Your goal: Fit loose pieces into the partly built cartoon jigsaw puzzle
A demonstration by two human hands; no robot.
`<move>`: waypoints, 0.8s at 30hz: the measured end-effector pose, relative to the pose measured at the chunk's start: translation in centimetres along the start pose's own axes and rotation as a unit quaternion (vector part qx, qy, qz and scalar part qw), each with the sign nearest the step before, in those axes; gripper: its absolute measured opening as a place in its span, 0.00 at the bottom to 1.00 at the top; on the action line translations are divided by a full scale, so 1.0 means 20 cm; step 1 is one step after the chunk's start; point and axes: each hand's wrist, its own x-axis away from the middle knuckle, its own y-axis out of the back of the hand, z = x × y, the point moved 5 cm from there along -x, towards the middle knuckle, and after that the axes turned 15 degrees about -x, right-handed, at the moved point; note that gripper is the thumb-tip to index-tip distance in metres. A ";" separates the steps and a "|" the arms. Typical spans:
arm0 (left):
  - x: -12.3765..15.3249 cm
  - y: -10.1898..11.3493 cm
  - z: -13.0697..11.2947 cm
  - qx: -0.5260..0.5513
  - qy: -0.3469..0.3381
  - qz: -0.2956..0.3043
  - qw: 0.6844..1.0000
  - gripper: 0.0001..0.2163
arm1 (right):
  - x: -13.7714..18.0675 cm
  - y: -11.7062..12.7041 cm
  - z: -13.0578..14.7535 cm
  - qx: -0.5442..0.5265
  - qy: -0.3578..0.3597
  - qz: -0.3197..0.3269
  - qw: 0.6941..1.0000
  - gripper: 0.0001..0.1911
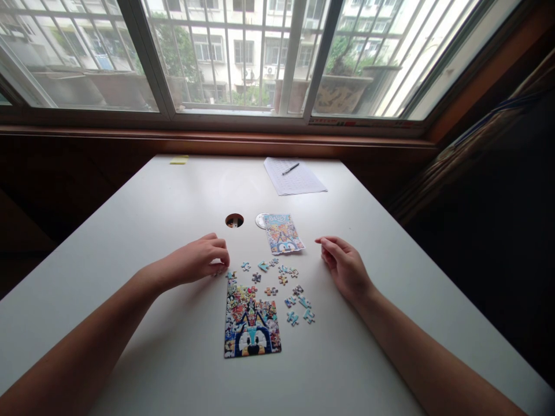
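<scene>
A partly assembled colourful jigsaw puzzle (252, 322) lies on the white table (151, 231) in front of me. Several loose pieces (286, 289) are scattered above it and to its right. A printed picture card (282, 233) showing the same design lies just beyond them. My left hand (203, 260) rests on the table with curled fingers, its fingertips touching a small piece at the puzzle's upper left corner. My right hand (344, 267) rests on its edge to the right of the loose pieces, fingers loosely extended and holding nothing.
A round cable hole (234, 220) and a small round disc (261, 220) sit behind the card. Farther back lie a paper sheet (293, 176) with a pen (290, 169) and a yellow sticky pad (178, 160). A barred window runs along the back; a dark curtain hangs at right.
</scene>
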 end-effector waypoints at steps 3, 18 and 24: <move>0.00 -0.01 0.01 -0.002 -0.003 -0.004 1.000 0.07 | 0.00 0.00 0.00 0.001 0.001 -0.001 1.000 0.11; 0.01 0.00 0.03 -0.037 0.000 0.003 0.999 0.07 | 0.00 0.00 0.00 -0.010 -0.006 -0.003 1.000 0.10; 0.01 0.01 0.02 -0.030 0.007 -0.001 1.000 0.07 | 0.00 0.00 0.00 -0.004 -0.004 -0.004 1.000 0.11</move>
